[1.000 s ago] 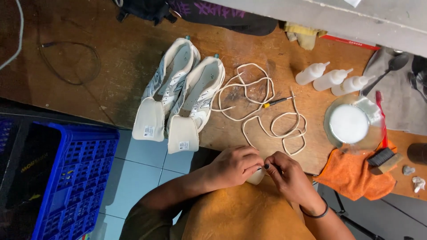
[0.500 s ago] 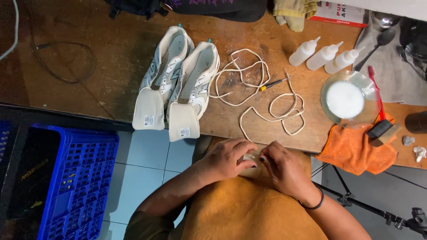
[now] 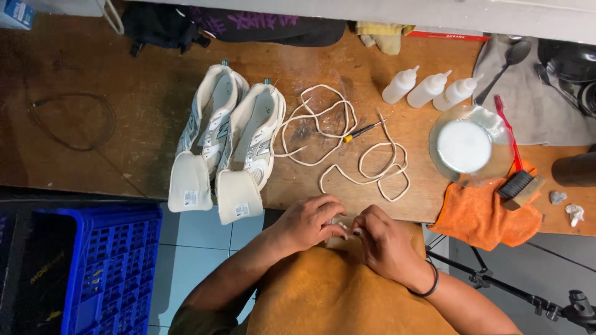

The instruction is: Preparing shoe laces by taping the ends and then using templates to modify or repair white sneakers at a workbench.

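Where the worn brown desk (image 3: 93, 155) ends above a pale tiled floor (image 3: 198, 254), the left hand (image 3: 307, 222) and right hand (image 3: 383, 243) meet at its near edge, fingers pressed together and pinching a small pale piece (image 3: 340, 224) between them, over an ochre apron (image 3: 335, 291). Two white sneakers (image 3: 230, 136) lie side by side on the desk, tongues pulled out. Loose white laces (image 3: 347, 149) curl beside a small screwdriver (image 3: 363, 130). Three squeeze bottles (image 3: 428, 90), a round bowl of white liquid (image 3: 464, 147), a brush (image 3: 518, 180) and an orange cloth (image 3: 484, 214) sit to the right. A blue crate (image 3: 93, 267) stands on the floor.
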